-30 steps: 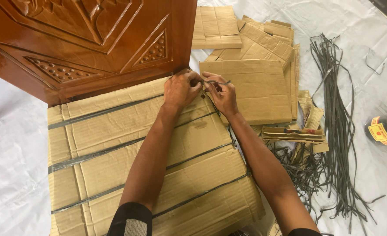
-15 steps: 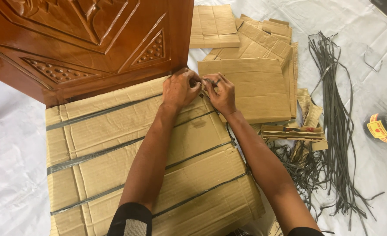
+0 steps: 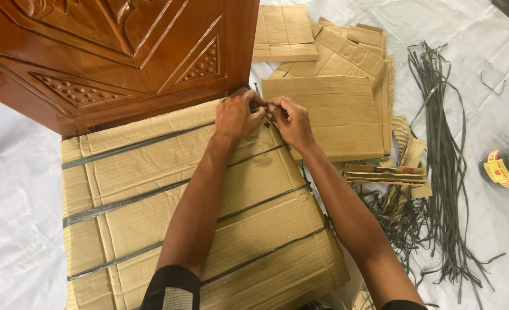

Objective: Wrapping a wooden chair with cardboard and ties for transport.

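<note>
Cardboard wrapping [image 3: 168, 189], brown and corrugated, covers the lower part of a carved wooden door [image 3: 111, 51] that fills the upper left of the frame, and several dark strapping bands [image 3: 134, 201] run across the wrapping from left to right. Both hands meet at the upper right corner of the wrapped section, just below centre top of the frame. The left hand [image 3: 237, 116] is curled, its fingers pinched on the end of the top strap [image 3: 151, 142] right at the cardboard's edge. The right hand [image 3: 293, 122] presses against it, fingers bent and gripping the same strap end, so the two sets of fingertips touch. To the right lies a stack of flat cardboard sheets [image 3: 329, 109] on a white floor sheet [image 3: 13, 218]. Farther right, a loose bundle of dark straps [image 3: 444, 166] trails down the frame, and a dark bottle with a yellow label [image 3: 507, 167] rests at the right edge.
</note>
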